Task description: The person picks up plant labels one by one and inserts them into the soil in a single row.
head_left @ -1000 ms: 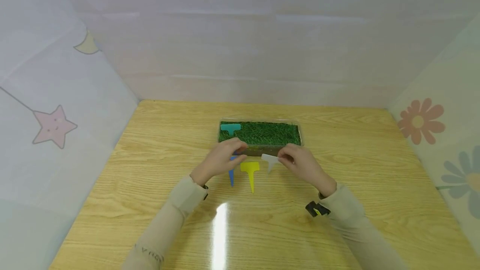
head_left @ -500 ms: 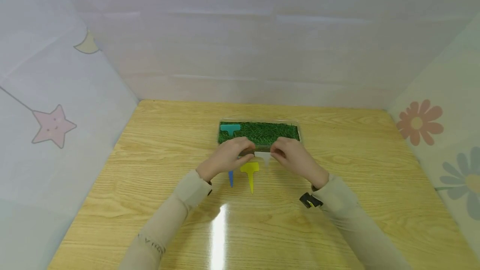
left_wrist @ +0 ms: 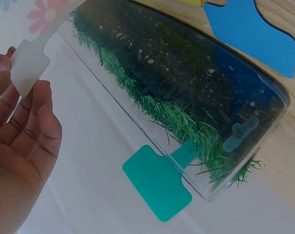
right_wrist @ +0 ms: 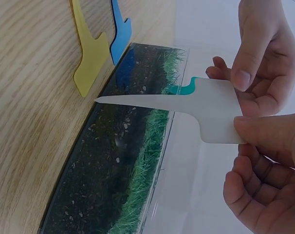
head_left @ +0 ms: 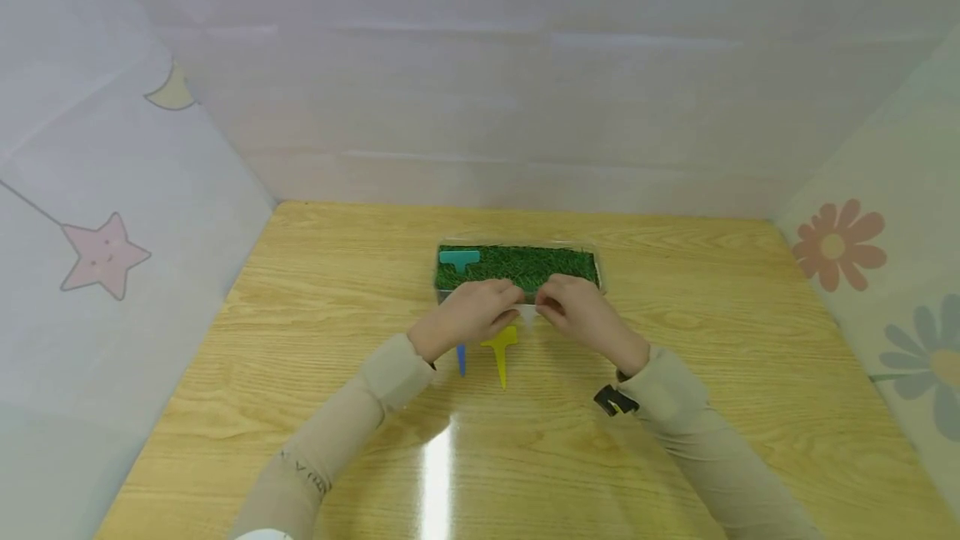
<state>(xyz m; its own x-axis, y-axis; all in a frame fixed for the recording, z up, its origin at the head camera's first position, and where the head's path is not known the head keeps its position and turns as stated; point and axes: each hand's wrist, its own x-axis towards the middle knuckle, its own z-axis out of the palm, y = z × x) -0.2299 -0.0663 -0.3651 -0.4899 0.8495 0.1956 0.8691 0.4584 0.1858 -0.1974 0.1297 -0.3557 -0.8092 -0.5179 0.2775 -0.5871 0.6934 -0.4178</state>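
White marker held between two hands

The left hand (head_left: 472, 311) and right hand (head_left: 588, 319), fingers curled, each pinch one side of the white marker (right_wrist: 218, 109)'s broad head, near the front of a clear grass-topped box (right_wrist: 84, 180). Its tip's contact is unclear. The yellow marker (head_left: 501, 361) and blue marker (right_wrist: 120, 36) lie on the bench (head_left: 337, 273); the teal marker (head_left: 459, 257) stands in the grass.
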